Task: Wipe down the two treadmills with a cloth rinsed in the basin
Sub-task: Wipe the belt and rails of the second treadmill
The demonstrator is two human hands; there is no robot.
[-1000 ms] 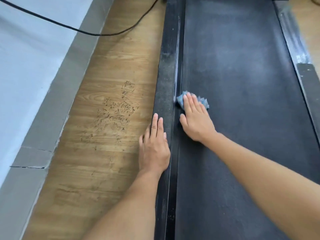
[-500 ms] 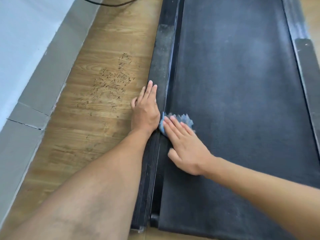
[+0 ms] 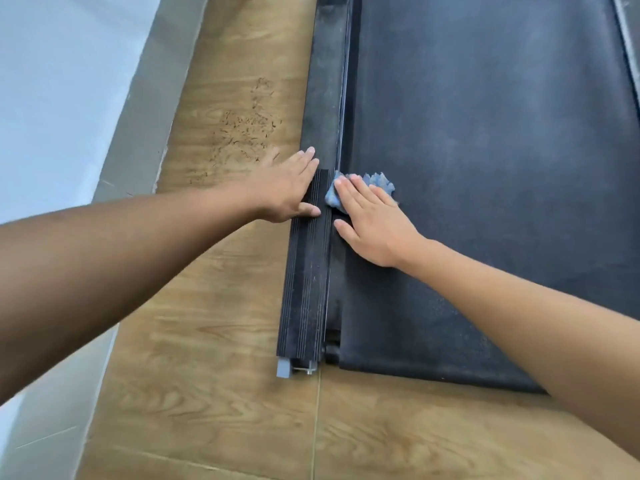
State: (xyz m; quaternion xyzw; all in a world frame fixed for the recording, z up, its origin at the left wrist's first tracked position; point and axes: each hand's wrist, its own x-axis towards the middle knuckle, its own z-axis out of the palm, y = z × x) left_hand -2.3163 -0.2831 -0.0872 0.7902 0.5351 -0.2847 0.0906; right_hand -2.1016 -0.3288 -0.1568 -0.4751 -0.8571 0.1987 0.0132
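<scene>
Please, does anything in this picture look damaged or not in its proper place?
Two things. The wooden floor has a patch of dark scratch-like marks left of the treadmill's side rail. At the rail's near end a grey block and a bolt stick out uncovered, as if an end cap is missing.

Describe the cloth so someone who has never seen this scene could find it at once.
Start at the wide black treadmill belt. Follow its left edge, beside the ribbed side rail, to where the right hand presses down flat. The cloth is the small crumpled wad under that hand, the only blue thing on the dark belt.
</scene>
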